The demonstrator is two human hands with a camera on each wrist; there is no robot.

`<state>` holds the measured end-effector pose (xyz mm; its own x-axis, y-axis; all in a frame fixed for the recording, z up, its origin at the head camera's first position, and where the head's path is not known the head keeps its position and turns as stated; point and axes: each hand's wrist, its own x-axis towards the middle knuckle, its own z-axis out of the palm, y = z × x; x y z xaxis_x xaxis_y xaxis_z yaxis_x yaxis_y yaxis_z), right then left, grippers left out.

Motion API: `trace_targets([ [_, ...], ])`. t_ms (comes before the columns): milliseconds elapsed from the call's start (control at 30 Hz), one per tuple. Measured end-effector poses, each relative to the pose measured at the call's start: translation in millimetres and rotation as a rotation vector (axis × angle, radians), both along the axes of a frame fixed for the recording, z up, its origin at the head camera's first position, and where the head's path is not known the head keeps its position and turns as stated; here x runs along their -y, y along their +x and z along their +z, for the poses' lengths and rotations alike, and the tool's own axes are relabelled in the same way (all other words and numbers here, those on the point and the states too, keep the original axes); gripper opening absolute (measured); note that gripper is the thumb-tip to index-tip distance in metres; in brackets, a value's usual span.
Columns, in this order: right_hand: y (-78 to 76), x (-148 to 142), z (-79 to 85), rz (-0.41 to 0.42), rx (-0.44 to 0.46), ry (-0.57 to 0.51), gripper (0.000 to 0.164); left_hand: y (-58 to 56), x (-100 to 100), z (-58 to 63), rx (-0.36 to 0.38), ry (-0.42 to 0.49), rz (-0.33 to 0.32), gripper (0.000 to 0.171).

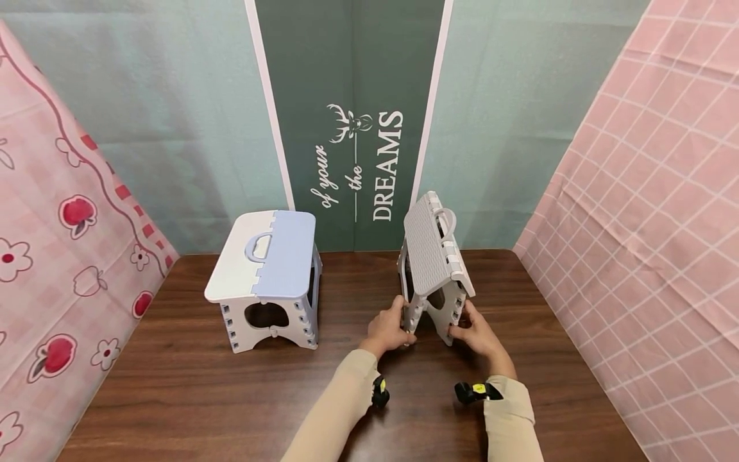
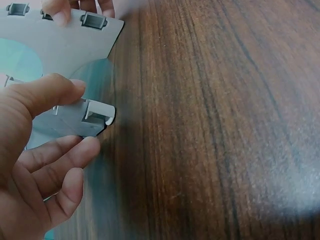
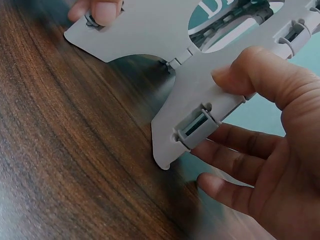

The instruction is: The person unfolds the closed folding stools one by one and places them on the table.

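A grey folding stool (image 1: 426, 250) stands half-folded on the table's right side, its top bent into a ridge with a loop handle uppermost. My left hand (image 1: 388, 328) grips the stool's left leg near the bottom, thumb on the near face and fingers behind, as the left wrist view confirms. On the opposite leg, my right hand (image 1: 478, 333) pinches the edge low down. In the right wrist view that leg panel (image 3: 200, 100) lies between thumb and fingers. Both end panels meet at a middle hinge (image 3: 175, 62).
A second folding stool (image 1: 265, 256), white and blue, stands fully unfolded to the left. The brown wood-grain table (image 1: 231, 404) ends at a green-grey curtain (image 1: 352, 64) behind. Pink cloths hang on the left and right sides. Each wrist wears a black camera strap.
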<state>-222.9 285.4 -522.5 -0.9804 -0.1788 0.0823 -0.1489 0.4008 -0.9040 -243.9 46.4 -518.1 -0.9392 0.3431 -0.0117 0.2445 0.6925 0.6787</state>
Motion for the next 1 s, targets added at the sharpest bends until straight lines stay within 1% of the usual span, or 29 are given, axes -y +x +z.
trace_targets([
  [133,-0.1,1,-1.8,-0.001,0.0,-0.021,0.056,0.0,3,2.0,0.004,-0.007,0.001,0.069],
  [300,-1.2,1,-4.3,0.006,-0.001,-0.062,0.059,-0.4,7,3.0,0.012,-0.008,-0.001,0.069],
  [600,-0.6,-2,-5.7,0.007,0.016,-0.095,0.064,-1.5,11,3.5,0.017,0.012,-0.019,0.069],
  [833,-2.7,-2,-5.3,0.011,0.001,-0.11,0.059,-4.4,15,2.1,0.003,0.013,-0.018,0.069],
  [1000,-3.5,-4,-6.0,-0.001,-0.005,-0.107,0.059,-5.4,16,1.2,0.003,0.017,-0.027,0.069],
])
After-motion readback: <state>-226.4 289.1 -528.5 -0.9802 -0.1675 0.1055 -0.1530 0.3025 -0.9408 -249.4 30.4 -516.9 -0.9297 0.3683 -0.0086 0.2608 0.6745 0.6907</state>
